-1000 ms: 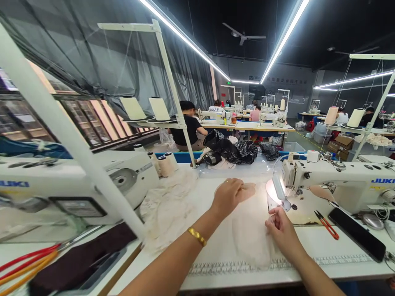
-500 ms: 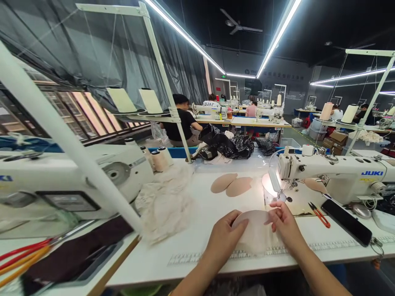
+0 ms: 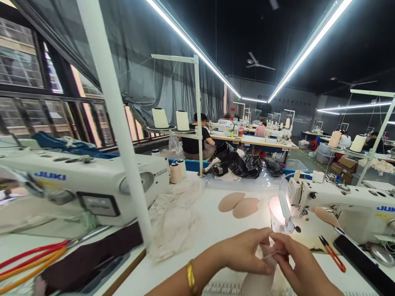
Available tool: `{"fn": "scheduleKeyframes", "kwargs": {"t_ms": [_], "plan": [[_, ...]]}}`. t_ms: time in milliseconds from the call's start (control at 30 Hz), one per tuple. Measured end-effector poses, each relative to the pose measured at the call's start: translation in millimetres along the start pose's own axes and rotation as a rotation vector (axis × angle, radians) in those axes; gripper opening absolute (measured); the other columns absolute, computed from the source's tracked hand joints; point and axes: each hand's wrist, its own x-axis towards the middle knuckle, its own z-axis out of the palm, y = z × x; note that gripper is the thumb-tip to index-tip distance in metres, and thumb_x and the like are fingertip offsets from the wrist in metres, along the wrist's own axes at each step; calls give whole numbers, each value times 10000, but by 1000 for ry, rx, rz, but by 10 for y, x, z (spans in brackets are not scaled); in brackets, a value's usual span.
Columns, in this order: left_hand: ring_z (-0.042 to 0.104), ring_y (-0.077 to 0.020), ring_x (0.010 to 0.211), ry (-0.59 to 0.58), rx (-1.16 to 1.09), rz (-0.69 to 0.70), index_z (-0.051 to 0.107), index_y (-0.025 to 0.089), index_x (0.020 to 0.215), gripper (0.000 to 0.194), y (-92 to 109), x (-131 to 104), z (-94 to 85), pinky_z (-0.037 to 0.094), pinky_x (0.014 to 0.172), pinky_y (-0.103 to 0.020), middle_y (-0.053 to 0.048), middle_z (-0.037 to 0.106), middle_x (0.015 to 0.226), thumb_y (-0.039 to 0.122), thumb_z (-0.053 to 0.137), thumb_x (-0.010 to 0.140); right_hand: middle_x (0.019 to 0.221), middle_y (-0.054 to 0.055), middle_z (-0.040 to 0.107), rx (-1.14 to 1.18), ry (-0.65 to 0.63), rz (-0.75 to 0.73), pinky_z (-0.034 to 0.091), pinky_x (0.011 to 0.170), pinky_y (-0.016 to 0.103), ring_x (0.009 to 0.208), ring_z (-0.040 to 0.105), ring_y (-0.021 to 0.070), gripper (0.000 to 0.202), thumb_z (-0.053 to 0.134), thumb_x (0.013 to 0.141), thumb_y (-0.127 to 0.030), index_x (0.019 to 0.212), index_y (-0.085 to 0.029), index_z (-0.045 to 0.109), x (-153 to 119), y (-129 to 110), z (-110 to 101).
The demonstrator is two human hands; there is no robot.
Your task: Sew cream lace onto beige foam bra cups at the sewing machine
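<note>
My left hand (image 3: 247, 250), with a gold bracelet at the wrist, pinches a pale beige fabric piece (image 3: 261, 281) over the front of the white table. Close against it, my right hand (image 3: 296, 259) has its fingers bent round the upper edge of the same piece. The fingertips of both hands nearly meet, and a thin light strip shows between them. Two beige oval pieces (image 3: 246, 208) lie beyond the hands. To their right stands a white sewing machine (image 3: 321, 191) with its lamp lit by the needle.
Crumpled cream fabric (image 3: 175, 224) lies left of my hands. Orange snips (image 3: 335, 255) and a black phone (image 3: 361, 263) are on the right. A second sewing machine (image 3: 101, 181) and a white pole stand at the left. A person in black (image 3: 194, 144) sits ahead.
The view has shifted, so the table sits lower. My hands have come together, the left one turning over, and the fabric piece now hangs lower and more folded between them.
</note>
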Motion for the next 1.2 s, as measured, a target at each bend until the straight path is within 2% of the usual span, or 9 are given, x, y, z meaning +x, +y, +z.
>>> {"fn": "scheduleKeyframes", "kwargs": {"t_ms": [100, 267, 367, 500, 633, 733, 933, 1067, 1200], "plan": [[525, -158, 619, 129, 25, -52, 614, 241, 825, 104, -112, 66, -23, 334, 524, -236, 47, 583, 705, 232, 658, 731, 999, 67, 796, -104, 108, -77, 612, 745, 354, 799, 754, 239, 361, 606, 994, -242, 1347, -316, 619, 107, 21, -132], [563, -193, 644, 489, 446, 145, 537, 222, 809, 71, -303, 182, -99, 344, 593, -291, 2, 601, 698, 156, 550, 830, 999, 97, 794, -311, 255, -185, 594, 767, 414, 818, 736, 276, 347, 543, 1022, -214, 1338, -307, 651, 326, 63, -160], [596, -221, 724, 391, 635, 192, 524, 215, 782, 134, -419, 201, -74, 397, 688, -333, -28, 642, 768, 110, 560, 857, 993, 96, 790, -408, 149, -284, 551, 776, 389, 850, 713, 264, 391, 449, 1034, -120, 1290, -294, 688, 355, 243, -68], [617, -235, 791, 108, 714, 276, 561, 206, 791, 174, -513, 254, 82, 422, 707, -354, -33, 675, 854, 221, 679, 918, 857, 64, 766, -449, -205, -327, 458, 688, 332, 731, 633, 218, 330, 442, 1073, -175, 1085, -266, 759, 251, 521, -45], [607, -234, 778, 60, 760, 351, 559, 203, 756, 193, -511, 479, 216, 409, 675, -365, -43, 660, 826, 83, 619, 894, 965, 43, 786, -530, -363, -379, 451, 721, 329, 804, 653, 204, 357, 418, 1104, -205, 1062, -277, 765, 215, 595, -172], [553, -216, 669, 39, 829, 400, 543, 205, 696, 227, -503, 644, 273, 371, 600, -366, -41, 630, 764, 115, 657, 870, 937, 26, 780, -524, -371, -378, 474, 717, 325, 816, 669, 202, 384, 404, 1109, -212, 1038, -284, 774, 243, 598, -246], [524, -186, 696, 206, 771, 468, 545, 194, 679, 311, -550, 624, 402, 394, 642, -342, -37, 610, 769, 142, 547, 986, 1151, 54, 766, -320, -306, -234, 535, 887, 366, 1066, 650, 234, 387, 436, 1036, -90, 1194, -288, 729, 159, 690, -319], [476, -177, 684, 308, 723, 486, 510, 191, 711, 275, -634, 571, 497, 384, 628, -312, -17, 573, 752, 135, 553, 976, 1062, 73, 736, -284, -200, -260, 532, 808, 352, 952, 597, 217, 367, 495, 985, -35, 1188, -256, 706, 101, 655, -370], [447, -177, 687, 352, 708, 477, 523, 188, 736, 261, -668, 568, 529, 390, 638, -302, -16, 548, 750, 134, 539, 990, 923, 53, 680, -318, -207, -247, 479, 714, 307, 841, 531, 197, 334, 499, 970, -25, 1129, -234, 706, 97, 579, -388]]}}
